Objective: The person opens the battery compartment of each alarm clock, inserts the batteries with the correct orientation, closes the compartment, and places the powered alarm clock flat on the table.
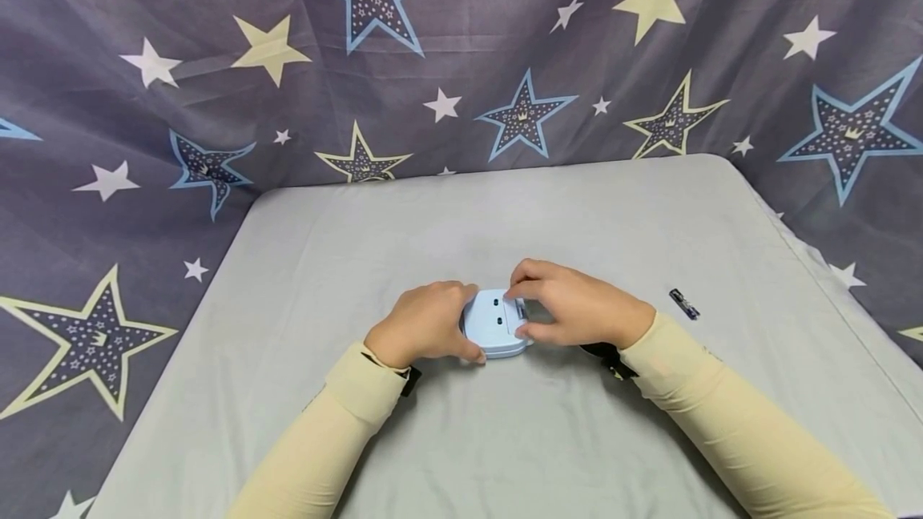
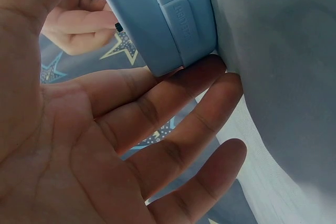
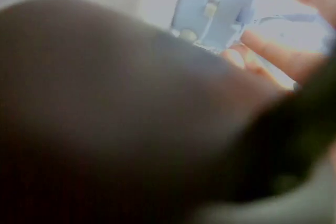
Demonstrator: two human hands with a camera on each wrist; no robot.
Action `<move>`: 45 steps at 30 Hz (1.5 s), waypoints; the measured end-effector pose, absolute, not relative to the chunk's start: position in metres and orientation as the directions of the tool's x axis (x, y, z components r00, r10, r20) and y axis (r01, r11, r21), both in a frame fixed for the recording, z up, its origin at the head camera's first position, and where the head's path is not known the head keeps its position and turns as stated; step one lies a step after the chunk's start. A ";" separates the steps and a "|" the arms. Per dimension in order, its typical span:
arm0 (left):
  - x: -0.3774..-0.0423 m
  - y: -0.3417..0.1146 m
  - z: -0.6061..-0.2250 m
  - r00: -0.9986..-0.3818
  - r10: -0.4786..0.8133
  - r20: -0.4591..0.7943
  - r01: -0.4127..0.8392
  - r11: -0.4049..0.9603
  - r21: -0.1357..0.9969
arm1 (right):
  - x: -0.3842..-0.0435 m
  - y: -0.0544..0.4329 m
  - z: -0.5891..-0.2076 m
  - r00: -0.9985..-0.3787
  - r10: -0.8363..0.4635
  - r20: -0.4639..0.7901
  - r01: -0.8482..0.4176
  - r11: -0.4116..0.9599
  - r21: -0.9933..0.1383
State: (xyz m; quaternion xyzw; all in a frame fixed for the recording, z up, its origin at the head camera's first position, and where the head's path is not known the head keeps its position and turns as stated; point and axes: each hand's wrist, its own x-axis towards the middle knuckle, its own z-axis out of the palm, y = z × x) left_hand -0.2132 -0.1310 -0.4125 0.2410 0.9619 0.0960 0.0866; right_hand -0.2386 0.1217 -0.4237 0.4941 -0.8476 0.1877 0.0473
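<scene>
A light blue plastic case (image 1: 485,328) lies on the grey cloth, with two small black pegs on its upper face. In the left wrist view a raised tab (image 2: 180,24) with embossed lettering shows on its side. My left hand (image 1: 429,320) holds the case by its left side, thumb at the near edge and fingers at the far side. From the right, my right hand (image 1: 577,304) pinches at the case's right end, where a panel seam and a dark slot show. The right wrist view is mostly blurred and dark, with part of the case (image 3: 202,3) at the top.
A small dark cylinder resembling a battery (image 1: 684,303) lies to the right of my right hand. Grey cloth (image 1: 346,247) covers the table. Star-patterned fabric (image 1: 461,46) hangs behind it and at both sides.
</scene>
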 end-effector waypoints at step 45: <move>-0.215 -0.131 -0.416 -0.865 0.489 -0.110 0.459 0.861 0.222 | -0.201 0.111 -0.416 -0.584 -0.793 0.174 -0.809 0.587 -0.040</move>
